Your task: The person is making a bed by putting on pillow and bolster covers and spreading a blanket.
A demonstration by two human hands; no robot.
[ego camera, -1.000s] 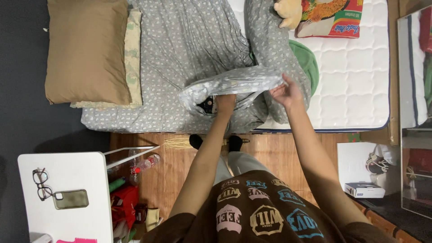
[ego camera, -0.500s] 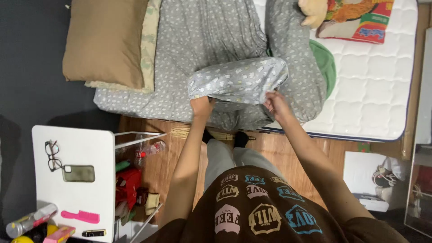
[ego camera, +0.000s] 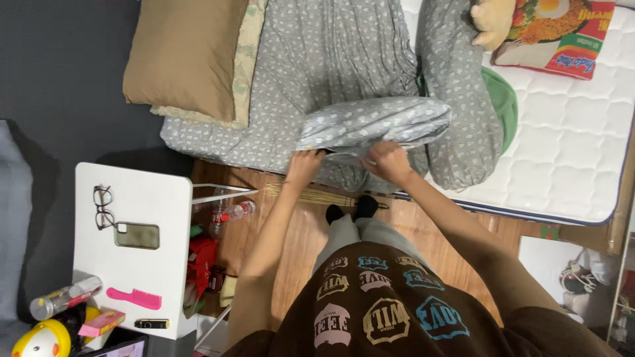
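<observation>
A pillow in a grey patterned pillowcase (ego camera: 374,124) lies across the near edge of the bed. My left hand (ego camera: 303,164) grips the open end of the pillowcase at its lower left corner. My right hand (ego camera: 385,160) grips the same near edge a little to the right, fingers curled into the fabric. A grey patterned sheet (ego camera: 317,66) covers the bed under the pillow, and a grey patterned bolster (ego camera: 456,99) lies just right of it.
A tan pillow (ego camera: 182,56) sits at the bed's left end. The bare white mattress (ego camera: 569,132) holds a printed cushion (ego camera: 562,33) and a plush toy. A white side table (ego camera: 132,251) carries glasses, a phone and a pink comb. A broom (ego camera: 317,196) lies on the wooden floor.
My left hand has come out of the pillowcase and moved to its near edge. My right hand has moved left, close to the left one. The camera view has shifted left.
</observation>
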